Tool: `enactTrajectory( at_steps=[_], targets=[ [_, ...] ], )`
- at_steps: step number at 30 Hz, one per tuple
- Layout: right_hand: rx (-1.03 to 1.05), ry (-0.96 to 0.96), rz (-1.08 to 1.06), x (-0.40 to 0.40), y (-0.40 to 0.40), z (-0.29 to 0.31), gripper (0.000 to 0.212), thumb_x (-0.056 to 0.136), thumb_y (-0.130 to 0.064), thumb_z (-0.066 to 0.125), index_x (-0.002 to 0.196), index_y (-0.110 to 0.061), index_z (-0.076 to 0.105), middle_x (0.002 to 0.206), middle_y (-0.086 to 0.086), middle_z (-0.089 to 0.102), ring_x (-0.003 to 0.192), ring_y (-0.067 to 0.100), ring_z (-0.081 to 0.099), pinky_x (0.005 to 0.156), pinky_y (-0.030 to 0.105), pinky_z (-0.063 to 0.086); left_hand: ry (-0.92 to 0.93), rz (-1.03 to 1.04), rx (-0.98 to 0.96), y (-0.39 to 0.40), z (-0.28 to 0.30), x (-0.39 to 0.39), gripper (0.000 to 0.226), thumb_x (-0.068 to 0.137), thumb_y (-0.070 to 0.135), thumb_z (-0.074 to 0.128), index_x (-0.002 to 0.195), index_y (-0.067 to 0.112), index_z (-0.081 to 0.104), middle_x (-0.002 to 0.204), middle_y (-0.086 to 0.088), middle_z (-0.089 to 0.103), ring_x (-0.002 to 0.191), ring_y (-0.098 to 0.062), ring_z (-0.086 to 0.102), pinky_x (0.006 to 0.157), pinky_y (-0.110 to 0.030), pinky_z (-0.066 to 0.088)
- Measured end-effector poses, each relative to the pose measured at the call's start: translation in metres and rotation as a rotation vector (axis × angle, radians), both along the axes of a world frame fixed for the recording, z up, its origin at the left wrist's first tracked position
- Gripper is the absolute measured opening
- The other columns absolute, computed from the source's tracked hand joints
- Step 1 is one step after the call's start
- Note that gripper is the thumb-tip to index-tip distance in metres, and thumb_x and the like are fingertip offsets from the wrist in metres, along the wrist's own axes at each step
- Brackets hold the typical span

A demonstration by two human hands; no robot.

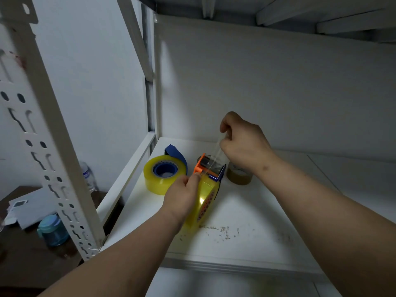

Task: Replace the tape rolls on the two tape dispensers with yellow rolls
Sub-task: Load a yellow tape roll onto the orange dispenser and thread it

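The shelf [257,202] is white with little grey scratch marks. One tape roll [164,176] is yellow with a blue middle, and a brown roll [239,176] sits behind. The dispenser [209,168] is orange and dark blue, and its roll [202,204] is shiny yellow.

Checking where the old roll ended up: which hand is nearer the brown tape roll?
Right. The right hand is just above and left of the brown tape roll, pulling tape; the left hand grips the dispenser farther left.
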State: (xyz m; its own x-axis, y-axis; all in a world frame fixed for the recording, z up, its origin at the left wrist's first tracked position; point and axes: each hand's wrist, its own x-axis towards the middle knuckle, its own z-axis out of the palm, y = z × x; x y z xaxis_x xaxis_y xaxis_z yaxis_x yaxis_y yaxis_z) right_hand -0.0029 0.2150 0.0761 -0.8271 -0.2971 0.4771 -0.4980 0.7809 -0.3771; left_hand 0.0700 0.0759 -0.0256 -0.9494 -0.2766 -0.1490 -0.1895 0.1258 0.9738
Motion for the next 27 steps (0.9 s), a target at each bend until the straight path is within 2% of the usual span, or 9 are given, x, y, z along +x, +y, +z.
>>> enactTrajectory(
  at_steps=[3,5,7,13,17,24,27],
  targets=[
    [0.0,0.06,0.03,0.002,-0.005,0.001,0.029,0.074,-0.011,0.046,0.1,-0.026,0.048,0.062,-0.002,0.056,0.065,0.018,0.055,0.054,0.023,0.038,-0.012,-0.037,-0.002,-0.002,0.0,0.002,0.04,0.086,0.055,0.048,0.101,0.02,0.059,0.102,-0.011,0.066,0.096,-0.028,0.063,0.092,-0.049,0.052],
    [0.005,0.045,0.034,0.002,-0.007,0.002,0.036,0.077,-0.009,0.047,0.109,-0.024,0.047,0.065,-0.001,0.058,0.067,0.017,0.056,0.058,0.027,0.044,-0.013,-0.046,-0.002,-0.004,-0.003,0.003,0.033,0.088,0.052,0.054,0.101,0.022,0.059,0.102,-0.008,0.068,0.095,-0.026,0.065,0.092,-0.049,0.055],
    [-0.001,0.03,0.044,0.002,-0.01,0.003,0.037,0.079,-0.008,0.048,0.112,-0.024,0.047,0.067,-0.001,0.058,0.067,0.015,0.056,0.058,0.027,0.045,-0.012,-0.028,0.029,-0.005,-0.004,0.003,0.036,0.087,0.055,0.057,0.103,0.023,0.061,0.104,-0.006,0.07,0.097,-0.026,0.066,0.092,-0.05,0.055],
    [-0.041,-0.009,0.072,0.003,-0.015,0.009,0.029,0.074,-0.011,0.048,0.097,-0.029,0.046,0.066,-0.005,0.053,0.064,0.014,0.053,0.052,0.026,0.037,-0.039,0.005,0.069,-0.004,0.002,-0.002,0.041,0.085,0.056,0.061,0.099,0.018,0.062,0.102,-0.01,0.072,0.095,-0.031,0.068,0.092,-0.053,0.055],
    [-0.139,-0.099,0.098,0.004,-0.013,0.009,0.023,0.073,-0.01,0.052,0.09,-0.025,0.05,0.064,-0.007,0.047,0.06,0.012,0.047,0.054,0.027,0.035,-0.043,0.0,0.067,-0.003,0.003,-0.005,0.043,0.086,0.056,0.061,0.099,0.015,0.061,0.102,-0.013,0.072,0.095,-0.032,0.069,0.091,-0.052,0.056],
    [-0.2,-0.203,0.134,0.007,-0.015,0.013,0.025,0.076,-0.004,0.052,0.085,-0.028,0.053,0.076,0.009,0.061,0.074,0.025,0.061,0.062,0.031,0.047,-0.029,0.004,0.036,-0.002,0.002,-0.005,0.05,0.083,0.063,0.06,0.098,0.014,0.062,0.099,-0.012,0.072,0.092,-0.03,0.069,0.089,-0.05,0.057],
    [-0.185,-0.176,0.154,0.007,-0.017,0.012,0.025,0.075,-0.003,0.049,0.087,-0.026,0.053,0.071,0.005,0.059,0.071,0.024,0.059,0.064,0.034,0.049,-0.035,0.024,0.035,-0.002,0.002,-0.007,0.048,0.084,0.062,0.059,0.098,0.016,0.062,0.1,-0.012,0.071,0.092,-0.029,0.068,0.088,-0.049,0.058]
  ],
)
